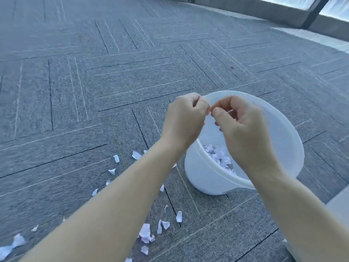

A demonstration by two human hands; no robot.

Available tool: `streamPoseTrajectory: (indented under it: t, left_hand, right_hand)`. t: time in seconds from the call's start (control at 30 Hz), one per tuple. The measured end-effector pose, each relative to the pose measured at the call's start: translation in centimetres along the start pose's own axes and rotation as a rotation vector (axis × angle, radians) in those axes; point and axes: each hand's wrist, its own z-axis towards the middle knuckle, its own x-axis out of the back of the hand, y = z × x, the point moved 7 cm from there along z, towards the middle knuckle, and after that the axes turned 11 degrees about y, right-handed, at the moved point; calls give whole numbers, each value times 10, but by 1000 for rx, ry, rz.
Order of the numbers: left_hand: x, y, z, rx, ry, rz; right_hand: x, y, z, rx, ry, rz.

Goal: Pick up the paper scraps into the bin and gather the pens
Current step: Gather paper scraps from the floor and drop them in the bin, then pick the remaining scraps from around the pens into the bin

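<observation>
A white plastic bin (289, 133) stands on the grey carpet, with several torn paper scraps (220, 156) lying at its bottom. Both my hands hover over the bin's left rim. My left hand (184, 118) is curled into a fist. My right hand (243, 129) has its fingers curled, and its thumb and forefinger meet right at the left hand's forefinger. No paper shows in either hand. More white paper scraps (145, 231) are scattered on the carpet left of the bin and below it. No pens are in view.
Grey patterned carpet tiles (113, 82) cover the floor all around. A low wall with a dark window frame (317, 10) runs along the top right. A pale flat surface (340, 205) shows at the right edge.
</observation>
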Motion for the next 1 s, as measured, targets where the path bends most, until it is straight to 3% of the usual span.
streamPoseTrajectory:
  t: [0.1,0.2,0.33,0.47,0.57,0.67,0.83,1.0]
  left_hand:
    - [55,-43,-13,44,145,4]
    - [96,-122,-46,225,207,152]
    - [143,-210,-119,417,202,577]
    - [173,-255,-188,577,107,821]
    - [171,-268,-210,534,-97,1010]
    - [165,-268,-212,471,-174,1046]
    - [204,-258,-187,409,60,1021]
    - [280,-274,-153,384,155,1213]
  right_hand:
    - [-58,-21,-39,139,-183,96]
    - [-126,6,-85,170,-414,29]
    - [-193,82,-139,157,-702,-222]
    - [-222,115,-189,266,-963,-398]
    - [-232,120,-195,338,-943,-464]
    - [-243,125,-184,391,-873,-551]
    - [-262,123,-180,495,-904,-560]
    - [-286,119,-208,623,-1123,-645]
